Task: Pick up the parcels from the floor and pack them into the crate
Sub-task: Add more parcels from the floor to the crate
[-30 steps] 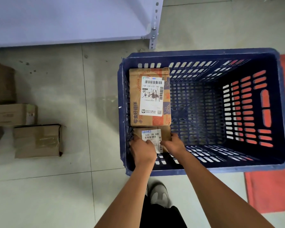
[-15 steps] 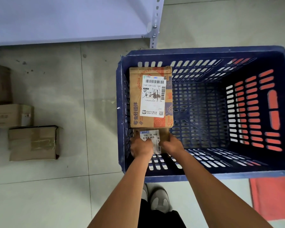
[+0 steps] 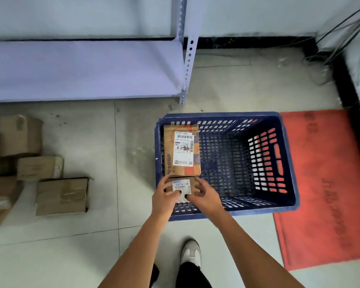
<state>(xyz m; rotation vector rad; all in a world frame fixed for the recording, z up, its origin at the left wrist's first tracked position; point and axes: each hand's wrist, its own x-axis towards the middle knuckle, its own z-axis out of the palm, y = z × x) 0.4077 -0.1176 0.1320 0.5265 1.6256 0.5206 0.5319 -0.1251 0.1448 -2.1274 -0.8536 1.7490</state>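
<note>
- The parcels on the floor (image 3: 61, 195) wait at the far left, well apart from the crate, in a loose cluster. The nearest is a taped brown box with its long side running left to right. Smaller boxes sit behind it, and some run off the edge of view.
- The metal shelf (image 3: 87, 69) stands beyond them, with its corner post near the crate's far left corner.
- The blue crate (image 3: 287, 163) sits on the tiled floor, its right part over a red mat (image 3: 324, 183).
- The large parcel (image 3: 182, 150) lies flat against the crate's left wall, label up, with its long axis running away from the person.
- The small parcel (image 3: 182, 186) lies just in front of it, touching or nearly touching its near edge, in the near left corner of the crate.
- The left hand (image 3: 164, 197) is at the small parcel's left end and the right hand (image 3: 204, 196) at its right end. On both, the fingers look spread and relaxed rather than clamped. I judge the parcel to be set down and the hands letting go, though blur hides whether the fingertips touch the cardboard.
- The next pick probably turns on this: the floor parcels lie to the left of both hands, so the left hand is nearer. The taped box's long side faces the person, which suits a two-handed grip on its short ends.
- Most of the crate floor to the right is bare.
</note>
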